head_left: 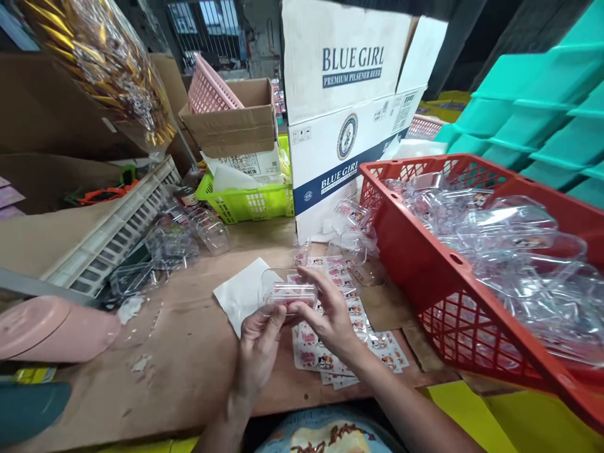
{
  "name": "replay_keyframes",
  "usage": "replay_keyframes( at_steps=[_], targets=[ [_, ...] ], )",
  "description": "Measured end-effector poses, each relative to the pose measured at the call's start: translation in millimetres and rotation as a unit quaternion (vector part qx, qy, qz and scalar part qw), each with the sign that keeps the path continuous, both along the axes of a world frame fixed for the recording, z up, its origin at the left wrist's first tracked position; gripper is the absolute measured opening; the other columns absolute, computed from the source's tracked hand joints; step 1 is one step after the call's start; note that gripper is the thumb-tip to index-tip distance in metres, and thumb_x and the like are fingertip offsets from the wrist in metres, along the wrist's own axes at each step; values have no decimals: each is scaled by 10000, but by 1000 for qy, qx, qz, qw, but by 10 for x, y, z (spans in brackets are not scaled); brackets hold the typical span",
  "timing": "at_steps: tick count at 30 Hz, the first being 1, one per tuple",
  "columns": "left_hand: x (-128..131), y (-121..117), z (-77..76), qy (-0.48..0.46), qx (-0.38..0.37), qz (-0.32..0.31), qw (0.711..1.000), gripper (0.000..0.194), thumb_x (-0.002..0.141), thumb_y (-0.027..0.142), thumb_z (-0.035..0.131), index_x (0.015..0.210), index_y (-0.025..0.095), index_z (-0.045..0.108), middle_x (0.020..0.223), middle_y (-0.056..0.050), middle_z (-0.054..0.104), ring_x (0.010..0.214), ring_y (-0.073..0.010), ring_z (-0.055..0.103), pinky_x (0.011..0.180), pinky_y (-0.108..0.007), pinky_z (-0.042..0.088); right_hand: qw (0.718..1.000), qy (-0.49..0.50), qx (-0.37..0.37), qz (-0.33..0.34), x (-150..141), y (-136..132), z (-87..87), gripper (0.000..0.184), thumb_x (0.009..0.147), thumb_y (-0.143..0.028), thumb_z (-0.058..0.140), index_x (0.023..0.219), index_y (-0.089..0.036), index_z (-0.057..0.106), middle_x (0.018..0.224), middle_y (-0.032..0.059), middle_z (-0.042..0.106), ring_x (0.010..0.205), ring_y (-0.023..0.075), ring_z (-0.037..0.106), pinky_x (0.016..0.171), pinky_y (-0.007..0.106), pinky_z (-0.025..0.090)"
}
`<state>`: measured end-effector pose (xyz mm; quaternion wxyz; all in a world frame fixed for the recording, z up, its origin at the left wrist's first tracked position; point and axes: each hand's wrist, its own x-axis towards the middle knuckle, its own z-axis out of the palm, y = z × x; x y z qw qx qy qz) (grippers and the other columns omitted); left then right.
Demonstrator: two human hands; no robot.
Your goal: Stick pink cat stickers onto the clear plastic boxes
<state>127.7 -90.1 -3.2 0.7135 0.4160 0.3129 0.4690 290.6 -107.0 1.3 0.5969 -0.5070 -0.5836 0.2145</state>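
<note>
Clear plastic cases (509,220) filled the red basket (410,242), some seemingly already bearing cartoon stickers (535,242), while the left hand (262,336) and right hand (333,314) gripped a single case (292,290) above the surface (198,358), near sticker sheets (325,360) largely unpeeled.

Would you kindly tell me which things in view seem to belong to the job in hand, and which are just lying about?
Likely part of the job:
clear plastic case, held in left hand and right hand
printed sheets
red basket of clear cases

Apparently just lying about:
pink container
Blue Girl carton
lime-green basket
</note>
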Motion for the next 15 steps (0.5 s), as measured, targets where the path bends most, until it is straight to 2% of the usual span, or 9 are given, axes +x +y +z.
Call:
replay_keyframes(
  at_steps=[2, 3, 4, 5, 7, 9, 11, 13, 15],
  targets=[
    [-179, 236, -57, 143, 68, 19, 987, 300, 788, 387, 762, 1019, 196, 770, 1152, -113, 736, 1181, -324, 626, 1049, -443, 474, 994, -66, 35, -85, 311, 76, 122, 442, 923, -332, 642, 1354, -324, 542, 1287, 85, 559, 1193, 262, 556, 1032, 445, 467],
    [-287, 408, -93, 235, 117, 56, 963, 376, 743, 368, 796, 1075, 198, 750, 1236, -113, 699, 1251, -329, 572, 1100, -438, 419, 982, -102, 50, -149, 493, 132, 181, 447, 925, -351, 636, 1361, -316, 545, 1296, 95, 542, 1212, 279, 536, 1044, 474, 455],
    [-399, 600, -134, 320, 167, 116, 925, 479, 677, 357, 834, 1117, 200, 725, 1311, -113, 652, 1319, -340, 503, 1146, -447, 351, 966, -139, 53, -210, 667, 195, 231, 463, 924, -374, 631, 1373, -298, 544, 1320, 113, 513, 1234, 304, 514, 1050, 509, 446],
    [-509, 796, -179, 400, 201, 139, 883, 590, 617, 349, 856, 1161, 189, 689, 1375, -125, 600, 1386, -361, 413, 1170, -475, 292, 948, -181, 43, -257, 810, 258, 266, 466, 931, -384, 614, 1378, -270, 548, 1339, 134, 489, 1240, 327, 503, 1041, 541, 446],
    [-693, 1130, -268, 505, 200, 127, 830, 594, 528, 309, 867, 1072, 155, 685, 1266, -159, 634, 1360, -411, 404, 1131, -524, 293, 916, -267, 38, -297, 934, 352, 281, 480, 932, -388, 607, 1382, -232, 553, 1420, 164, 428, 1335, 387, 404, 1085, 621, 369],
    [-795, 1308, -330, 530, 179, 93, 824, 386, 531, 306, 838, 850, 152, 683, 1000, -134, 686, 1195, -403, 536, 1026, -507, 390, 912, -314, 47, -259, 813, 372, 224, 484, 956, -364, 574, 1421, -243, 510, 1499, 162, 367, 1407, 389, 324, 1119, 635, 319],
    [-809, 1301, -345, 509, 171, 60, 842, 266, 593, 355, 793, 707, 168, 642, 827, -87, 670, 1008, -339, 624, 902, -439, 471, 934, -317, 49, -157, 534, 348, 125, 506, 974, -358, 547, 1463, -267, 449, 1539, 156, 342, 1426, 352, 331, 1127, 587, 347],
    [-780, 1154, -308, 478, 171, 19, 861, 290, 679, 439, 731, 756, 169, 658, 823, -69, 684, 905, -283, 656, 804, -379, 512, 954, -292, 30, -52, 251, 357, 30, 599, 936, -415, 611, 1481, -260, 417, 1535, 169, 366, 1428, 345, 344, 1124, 564, 366],
    [-762, 957, -227, 420, 160, -33, 893, 395, 732, 499, 697, 936, 160, 681, 885, -70, 718, 872, -256, 680, 759, -348, 536, 969, -247, -2, 24, 72, 429, -20, 667, 842, -476, 719, 1419, -222, 496, 1464, 184, 468, 1408, 365, 368, 1107, 566, 374]
  ],
)
